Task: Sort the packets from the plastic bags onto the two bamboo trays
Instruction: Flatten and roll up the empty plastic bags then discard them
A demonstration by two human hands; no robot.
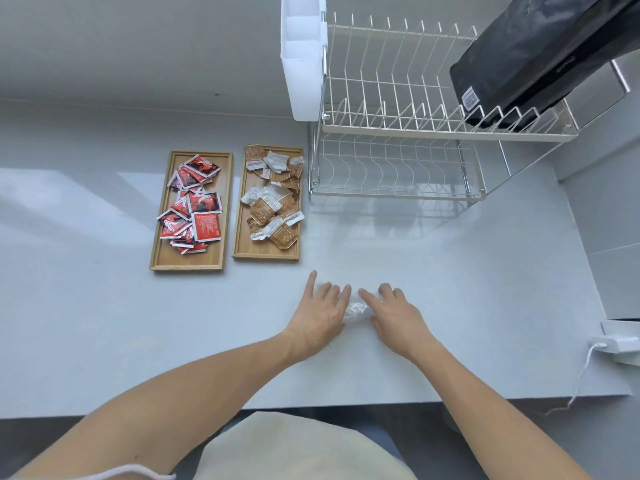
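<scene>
Left hand (320,311) lies palm-down on the counter (104,323), fingers spread and extended toward 12 o'clock; right hand (394,315) lies likewise, fingers loosely spread and angled toward 11 o'clock. Between the two, touching both, is a crumpled clear bag (356,311), its visible part a small wad at 3 o'clock of the left hand and 9 o'clock of the right; more film appears to run under the left fingers, though its outline is too faint to trace. Neither hand is seen pinching the bag; both seem to press or gather it. No packet is discernible inside, so the bag looks empty, and its long axis cannot be told. Outward, at about 11 o'clock from the hands and well apart, stand two trays side by side, long axes running 12 to 6. The right tray (265,255) holds brown packets (273,206), with white ones among them; one overhangs its right rim. The left tray (187,265) holds red packets (194,202). The left hand is the nearer to both trays. At 1 o'clock a wire rack (398,133) carries a black pouch (540,64). Judged from this layout, sorting appears essentially complete; what remains is probably disposing of the bag, equally reachable by either hand.
</scene>
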